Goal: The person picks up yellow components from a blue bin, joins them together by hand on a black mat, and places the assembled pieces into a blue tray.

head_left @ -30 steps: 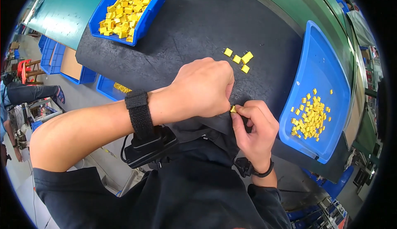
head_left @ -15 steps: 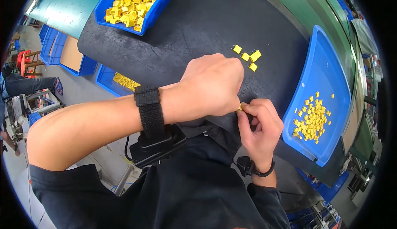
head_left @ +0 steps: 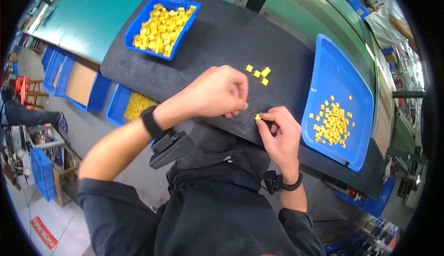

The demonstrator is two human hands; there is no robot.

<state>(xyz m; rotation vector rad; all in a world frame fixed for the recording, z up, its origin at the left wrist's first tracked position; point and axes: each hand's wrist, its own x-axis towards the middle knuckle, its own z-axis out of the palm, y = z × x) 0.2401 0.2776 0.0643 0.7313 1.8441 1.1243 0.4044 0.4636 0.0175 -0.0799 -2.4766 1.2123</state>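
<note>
Between the thumb and forefinger of my right hand [head_left: 281,138] is a small yellow block with thin wire leads, which looks like a box capacitor [head_left: 257,117]. My left hand [head_left: 217,92] hovers to its left, a short gap away, with fingers curled and fingertips near the thumb; whether anything is pinched in them is hidden. Beyond the hands, several loose yellow capacitors [head_left: 265,72] lie in a small cluster on the black mat [head_left: 222,38].
A blue bin [head_left: 131,37] heaped with larger yellow blocks stands at the far left. At right, a shallow blue tray [head_left: 319,78] holds scattered small yellow pieces. More blue bins [head_left: 102,92] stand below the table's left edge. A person's arm [head_left: 401,26] shows at the far right.
My left hand has drawn away from the capacitor in my right hand, moving left. The right hand still pinches it. The whole view has shifted with my head.
</note>
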